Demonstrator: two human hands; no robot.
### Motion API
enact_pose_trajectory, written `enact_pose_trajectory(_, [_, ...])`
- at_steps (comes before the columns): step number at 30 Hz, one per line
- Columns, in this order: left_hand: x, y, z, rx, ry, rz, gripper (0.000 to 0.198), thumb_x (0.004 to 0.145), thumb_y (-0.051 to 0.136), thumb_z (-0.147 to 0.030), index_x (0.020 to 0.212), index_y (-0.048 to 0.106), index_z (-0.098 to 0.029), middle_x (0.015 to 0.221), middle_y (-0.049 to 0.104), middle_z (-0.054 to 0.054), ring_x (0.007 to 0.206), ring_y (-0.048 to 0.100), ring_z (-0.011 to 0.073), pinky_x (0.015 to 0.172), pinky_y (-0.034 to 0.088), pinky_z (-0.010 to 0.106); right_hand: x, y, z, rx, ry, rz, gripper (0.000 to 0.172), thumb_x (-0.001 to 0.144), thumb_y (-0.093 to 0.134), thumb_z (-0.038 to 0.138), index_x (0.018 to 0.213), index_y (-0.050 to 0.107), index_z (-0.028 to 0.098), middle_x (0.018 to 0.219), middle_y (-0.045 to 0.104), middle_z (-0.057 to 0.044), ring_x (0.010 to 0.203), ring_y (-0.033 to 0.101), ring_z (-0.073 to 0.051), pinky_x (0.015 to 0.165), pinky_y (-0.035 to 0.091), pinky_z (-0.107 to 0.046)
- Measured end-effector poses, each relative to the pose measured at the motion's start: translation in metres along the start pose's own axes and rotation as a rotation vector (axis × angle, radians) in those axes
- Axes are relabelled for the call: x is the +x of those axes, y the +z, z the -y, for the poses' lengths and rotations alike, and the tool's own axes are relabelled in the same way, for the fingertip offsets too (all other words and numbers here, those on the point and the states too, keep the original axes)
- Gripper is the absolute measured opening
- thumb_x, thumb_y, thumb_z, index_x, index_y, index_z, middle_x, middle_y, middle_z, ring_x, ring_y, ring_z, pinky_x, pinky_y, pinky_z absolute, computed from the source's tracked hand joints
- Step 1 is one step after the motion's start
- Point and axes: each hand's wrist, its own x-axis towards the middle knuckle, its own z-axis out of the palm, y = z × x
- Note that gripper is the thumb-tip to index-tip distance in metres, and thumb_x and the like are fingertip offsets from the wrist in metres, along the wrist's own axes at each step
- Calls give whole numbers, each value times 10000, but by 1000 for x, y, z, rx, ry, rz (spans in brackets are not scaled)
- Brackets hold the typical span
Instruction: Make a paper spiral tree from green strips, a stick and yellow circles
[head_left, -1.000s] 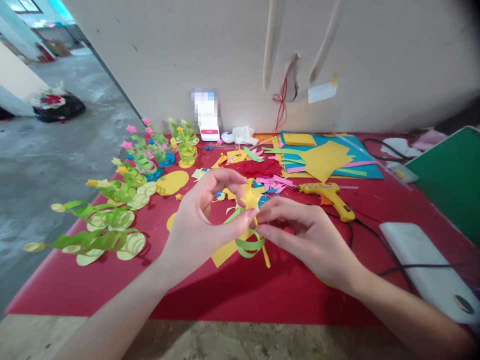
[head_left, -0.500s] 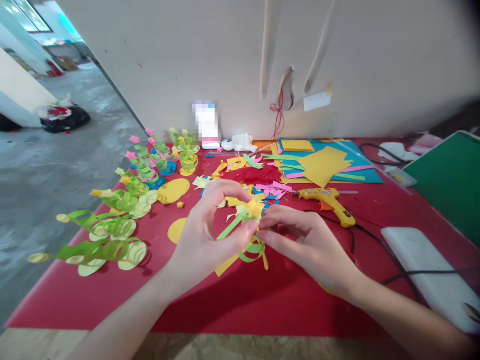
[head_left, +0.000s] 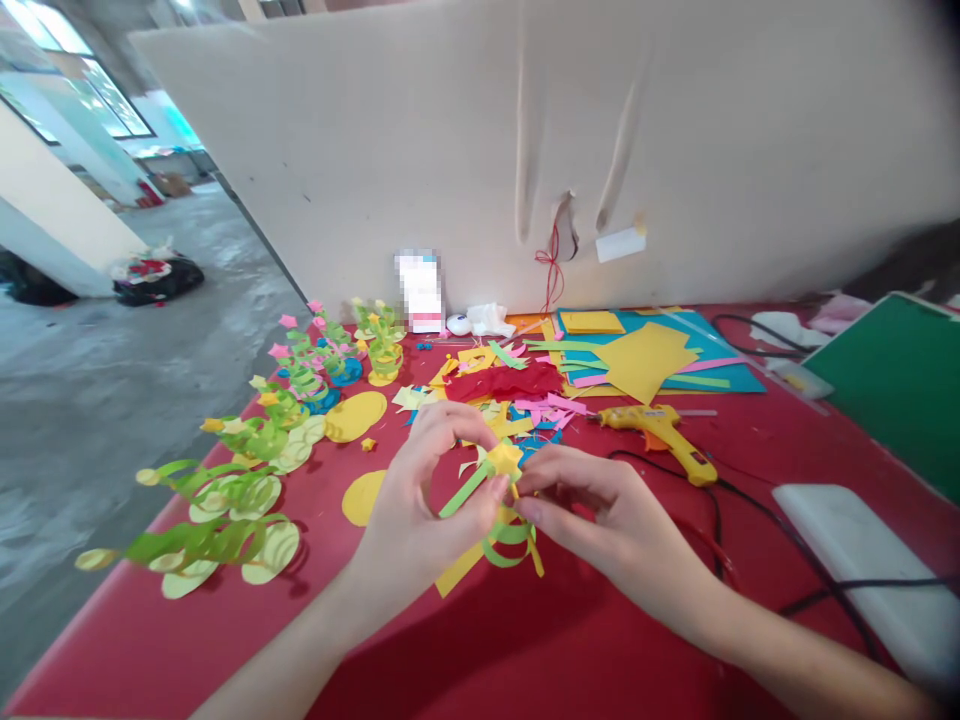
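Observation:
Over the red table point(head_left: 525, 640), both of my hands meet around a small paper piece. My left hand point(head_left: 427, 510) pinches a green paper strip point(head_left: 465, 490) that curls into a spiral point(head_left: 510, 535) below. At the strip's top sits a small yellow paper star point(head_left: 505, 459). My right hand point(head_left: 600, 515) pinches the same piece just under the star, fingertips touching those of my left hand. A yellow paper scrap point(head_left: 459, 570) lies on the table beneath them.
Several finished green spiral pieces with yellow discs point(head_left: 217, 500) line the table's left side. Paper scraps point(head_left: 517, 390) and coloured sheets point(head_left: 645, 360) lie behind my hands. A yellow glue gun point(head_left: 660, 428) with its cord, a white slab point(head_left: 862, 560) and a green board point(head_left: 900, 380) are to the right.
The view has tilted upward, so hands and table sit lower in frame. The star piece has turned a little between my fingers; both pinches hold.

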Motion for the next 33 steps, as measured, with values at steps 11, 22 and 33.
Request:
enact_pose_trajectory(11, [1, 0, -3, 11, -8, -16, 122, 730, 518, -112, 783, 481, -216, 866, 472, 10, 876, 466, 163, 782, 375, 297, 0, -1, -1, -21, -8, 10, 98, 758, 554, 248, 724, 592, 165, 743, 568, -10, 662, 516, -108, 594, 399, -252])
enact_pose_trajectory(22, [1, 1, -3, 52, 5, -20, 121, 728, 520, -106, 771, 490, -214, 853, 483, 23, 866, 467, 176, 792, 385, 319, -1, 0, 1, -26, -6, 11, 89, 757, 556, 238, 727, 588, 161, 736, 565, -13, 659, 516, -111, 598, 402, -249])
enact_pose_trajectory(33, [-1, -1, -2, 70, -7, -14, 111, 733, 515, -108, 762, 484, -211, 860, 482, 19, 871, 473, 172, 787, 384, 312, 0, 0, 0, -16, -35, 8, 70, 755, 561, 213, 715, 586, 162, 732, 557, -6, 645, 507, -96, 571, 395, -230])
